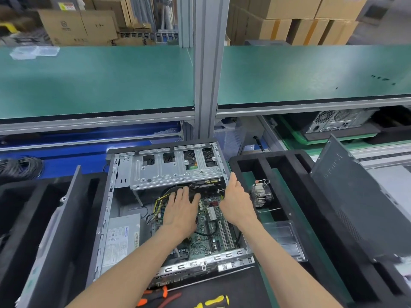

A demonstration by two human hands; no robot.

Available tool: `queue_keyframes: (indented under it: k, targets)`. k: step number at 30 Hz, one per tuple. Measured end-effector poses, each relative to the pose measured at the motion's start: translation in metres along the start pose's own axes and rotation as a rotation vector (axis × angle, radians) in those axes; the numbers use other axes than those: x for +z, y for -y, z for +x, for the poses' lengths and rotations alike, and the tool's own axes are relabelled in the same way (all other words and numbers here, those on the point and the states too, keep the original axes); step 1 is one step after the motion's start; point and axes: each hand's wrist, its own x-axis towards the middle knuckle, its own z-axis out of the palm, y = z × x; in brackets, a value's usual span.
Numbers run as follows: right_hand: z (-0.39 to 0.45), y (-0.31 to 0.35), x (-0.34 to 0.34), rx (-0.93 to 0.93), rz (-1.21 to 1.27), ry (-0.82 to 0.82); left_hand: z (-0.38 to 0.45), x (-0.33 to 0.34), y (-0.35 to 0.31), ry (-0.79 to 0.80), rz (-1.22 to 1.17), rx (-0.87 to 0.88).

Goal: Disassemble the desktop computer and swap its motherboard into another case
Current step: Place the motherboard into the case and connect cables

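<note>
Black foam bench (222,292), open computer case (104,218), motherboard (206,238) under both hands' fingers, left (181,211) spread flat, right (235,203) loosely straight.

Both bare forearms reach in from the near edge and run toward the far side, drawing closer together as they go. The left hand (181,210) lies palm down, its back showing, with the fingers straight, slightly spread and pointing away. The right hand (235,202) is turned on its side to the right of it, thumb raised toward the far side, fingers hidden behind the palm.
</note>
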Motion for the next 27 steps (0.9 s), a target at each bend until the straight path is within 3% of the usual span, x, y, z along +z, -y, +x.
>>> queue_keyframes:
  k: [6, 20, 27]
  targets:
    - [0.002, 0.0, 0.001, -0.012, -0.024, -0.005, 0.017, 0.009, 0.019, 0.137, -0.22, 0.284]
    - [0.007, -0.005, 0.007, -0.031, -0.043, -0.012, 0.057, 0.028, -0.007, 0.01, -0.456, 0.073]
    - [0.007, -0.005, 0.008, -0.031, -0.055, -0.034, 0.055, 0.036, -0.009, -0.12, -0.39, 0.154]
